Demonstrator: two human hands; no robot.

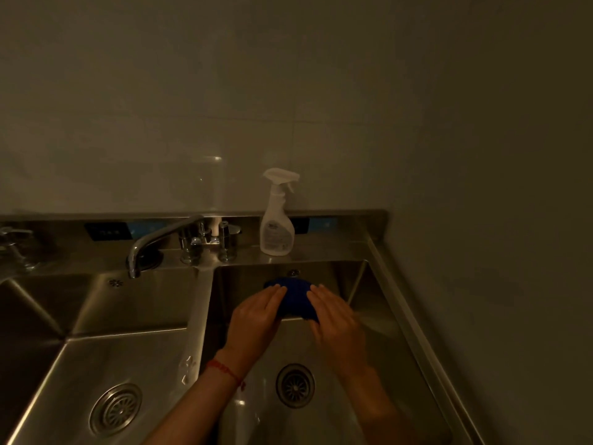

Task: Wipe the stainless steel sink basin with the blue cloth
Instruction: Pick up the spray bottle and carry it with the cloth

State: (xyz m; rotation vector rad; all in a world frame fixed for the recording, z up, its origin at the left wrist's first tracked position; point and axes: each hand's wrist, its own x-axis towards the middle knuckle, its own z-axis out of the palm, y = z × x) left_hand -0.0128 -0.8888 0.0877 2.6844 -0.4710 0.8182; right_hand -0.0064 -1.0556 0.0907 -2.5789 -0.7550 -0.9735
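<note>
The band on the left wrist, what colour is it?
Red; the band on the left wrist shows in the head view.

Dim, yellowish and slightly soft, with faint glints on the faucet (160,239) and perhaps wide-angle bending at edges.

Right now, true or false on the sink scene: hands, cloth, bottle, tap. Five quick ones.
1. Both hands press the blue cloth against the back wall of the right basin. True; left hand, right hand.
2. The spray bottle lies inside the left basin. False: it stands upright on the ledge behind the right basin.
3. The tap spout points toward the left basin. True.
4. The cloth covers the right drain. False: the drain is bare, nearer the person.
5. The left wrist wears a red band. True.
</note>
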